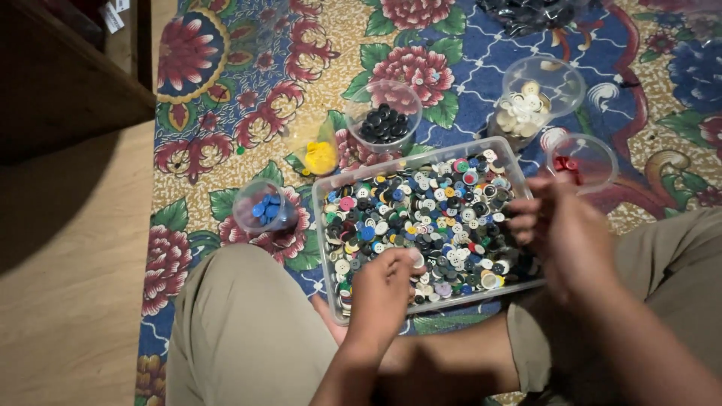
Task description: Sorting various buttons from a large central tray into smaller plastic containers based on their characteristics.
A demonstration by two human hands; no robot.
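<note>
Your left hand [385, 289] rests at the near edge of the clear plastic tray [328, 197], fingers curled down into the mixed buttons [421, 218]; it looks to pinch a pale button at the fingertips, though you cannot tell for sure. Your right hand [565, 233] hovers over the tray's right end, fingers loosely bent and blurred, and whether it holds anything cannot be told.

The tray sits on the flowered mat [226, 98] between your knees. Around its far side stand five clear cups: one with blue buttons [265, 208] to the left, one with yellow buttons [320, 156] beside it, one with black buttons [383, 122] behind the tray, one with cream buttons [523, 111] further right, and one with red buttons [569, 165] just beyond your right hand. A dark heap of buttons [526, 13] lies at the top edge. Bare wooden floor [68, 301] runs along the left.
</note>
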